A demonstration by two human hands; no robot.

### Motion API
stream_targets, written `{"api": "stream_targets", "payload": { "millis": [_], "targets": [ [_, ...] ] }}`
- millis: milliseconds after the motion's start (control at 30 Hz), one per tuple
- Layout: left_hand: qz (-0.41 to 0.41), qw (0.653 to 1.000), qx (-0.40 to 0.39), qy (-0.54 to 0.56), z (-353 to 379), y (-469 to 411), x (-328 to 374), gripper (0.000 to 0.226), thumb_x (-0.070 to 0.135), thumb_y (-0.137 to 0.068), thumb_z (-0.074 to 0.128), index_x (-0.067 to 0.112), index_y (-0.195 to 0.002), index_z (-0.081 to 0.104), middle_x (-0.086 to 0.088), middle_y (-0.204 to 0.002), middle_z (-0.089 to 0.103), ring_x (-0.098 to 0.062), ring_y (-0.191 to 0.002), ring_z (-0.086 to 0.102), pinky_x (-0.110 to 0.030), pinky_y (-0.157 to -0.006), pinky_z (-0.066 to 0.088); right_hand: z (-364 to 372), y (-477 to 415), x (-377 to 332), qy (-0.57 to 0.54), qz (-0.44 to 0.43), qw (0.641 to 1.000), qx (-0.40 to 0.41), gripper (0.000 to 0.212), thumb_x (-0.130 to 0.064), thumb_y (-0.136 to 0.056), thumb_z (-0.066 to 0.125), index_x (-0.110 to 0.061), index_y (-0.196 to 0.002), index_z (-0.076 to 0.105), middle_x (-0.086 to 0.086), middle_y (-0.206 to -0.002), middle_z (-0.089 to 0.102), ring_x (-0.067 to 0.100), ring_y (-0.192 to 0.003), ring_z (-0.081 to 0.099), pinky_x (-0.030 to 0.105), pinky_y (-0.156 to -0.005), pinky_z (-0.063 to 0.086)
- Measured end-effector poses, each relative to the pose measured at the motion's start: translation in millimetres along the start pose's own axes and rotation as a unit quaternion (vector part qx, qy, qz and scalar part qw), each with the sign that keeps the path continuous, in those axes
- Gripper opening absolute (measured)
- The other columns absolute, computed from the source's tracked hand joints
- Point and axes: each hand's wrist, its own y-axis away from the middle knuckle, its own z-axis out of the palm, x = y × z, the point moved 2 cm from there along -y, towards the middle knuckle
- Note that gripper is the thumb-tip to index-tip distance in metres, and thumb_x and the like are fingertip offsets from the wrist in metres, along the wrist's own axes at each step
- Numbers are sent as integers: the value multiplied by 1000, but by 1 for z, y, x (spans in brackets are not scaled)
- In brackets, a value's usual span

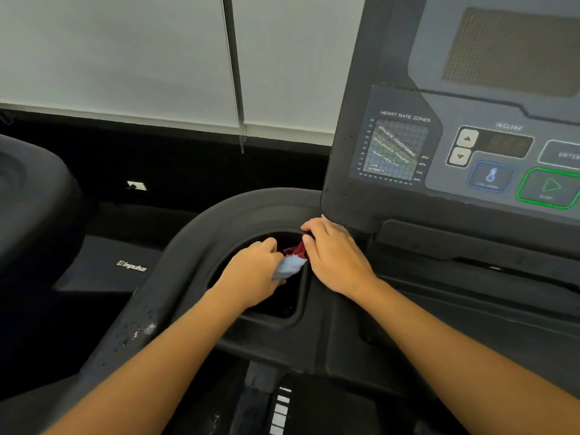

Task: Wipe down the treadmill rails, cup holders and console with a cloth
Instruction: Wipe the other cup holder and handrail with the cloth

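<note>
A wet-speckled rail curves round the cup holder, where the left hand grips the blue end of the cloth in curled fingers inside the recess and the right hand pinches its red end with bent fingers at the rim, just beneath the console

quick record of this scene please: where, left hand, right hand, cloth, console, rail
where: treadmill cup holder, left of the console
left hand: grips the cloth by its blue end, inside the cup holder
right hand: pinches the cloth's red end at the rim
cloth: bunched between both hands
console: screen dark
rail: pale specks on it
</note>
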Motion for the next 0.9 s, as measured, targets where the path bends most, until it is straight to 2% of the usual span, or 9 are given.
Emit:
{"api": "stream_targets", "payload": {
  "millis": [200, 333, 400, 500, 567, 633, 700, 800, 900],
  "targets": [
    [-11, 995, -89, 45, 12, -28, 5, 28, 10, -88, 54, 11, -117, 54, -8, -119, 56, -25, -106, 55, -32, -89, 45, 2, 1, 1, 0, 4, 1000, 5, 31, -31, -99, 35, -16, -121, 52, -1, -124, 55, 21, -123, 46, 33, -100, 36],
    [11, 963, -268, 29, 10, -16, -1, 34, 32, -91, 54, 13, -119, 56, -7, -116, 60, -25, -104, 55, -30, -88, 42, 2, 2, 0, 9, 0, 1000, 6, 31, -33, -99, 35, -17, -120, 51, -1, -123, 55, 21, -123, 46, 33, -100, 36],
    [2, 943, -323, 74, 11, -7, -5, 45, 47, -91, 47, 18, -125, 55, -2, -129, 54, -24, -117, 49, -30, -96, 36, 1, 2, 0, 10, 1, 1000, 3, 31, -33, -99, 34, -17, -121, 51, -2, -124, 55, 20, -124, 45, 33, -101, 35],
    [-35, 911, -388, 135, 9, 3, -6, 52, 53, -93, 36, 22, -133, 50, 5, -154, 20, -15, -143, 10, -40, -114, 7, 1, 3, -1, 15, 2, 1000, 1, 32, -34, -100, 34, -17, -121, 51, -2, -124, 55, 20, -125, 44, 32, -101, 34],
    [-47, 887, -424, 178, 7, 10, -5, 47, 52, -93, 37, 23, -123, 58, 4, -150, 31, -15, -142, 17, -40, -114, 8, 1, 4, -2, 16, 2, 1000, 1, 32, -33, -100, 34, -17, -121, 51, -2, -124, 55, 20, -125, 45, 32, -101, 34],
    [-72, 859, -448, 238, 4, 15, -4, 39, 52, -88, 43, 25, -105, 66, 2, -129, 57, -15, -124, 47, -34, -109, 26, 0, 4, -2, 17, 4, 1000, 1, 31, -33, -100, 35, -16, -120, 52, -1, -122, 56, 20, -124, 46, 32, -101, 35],
    [-112, 832, -455, 299, 1, 14, -3, 31, 44, -84, 49, 19, -79, 67, 1, -94, 70, -14, -87, 63, -26, -91, 41, 0, 3, -2, 17, 7, 1000, 0, 31, -33, -100, 35, -16, -119, 52, -2, -121, 56, 20, -122, 47, 31, -100, 36],
    [-152, 838, -430, 300, -6, 6, -2, 30, 26, -84, 46, 18, -56, 50, 3, -56, 53, -9, -50, 44, -22, -62, 35, -1, 2, -1, 12, 8, 1000, -1, 31, -34, -99, 35, -17, -118, 53, -3, -119, 57, 19, -121, 48, 31, -98, 36],
    [-168, 835, -440, 284, -7, -1, 7, 30, 20, -83, 42, 17, -54, 39, 1, -55, 39, -8, -44, 30, -20, -51, 29, -1, 2, -1, 13, 8, 1000, 1, 30, -34, -99, 35, -17, -117, 53, -3, -118, 58, 18, -118, 50, 31, -96, 38]
  ]
}}
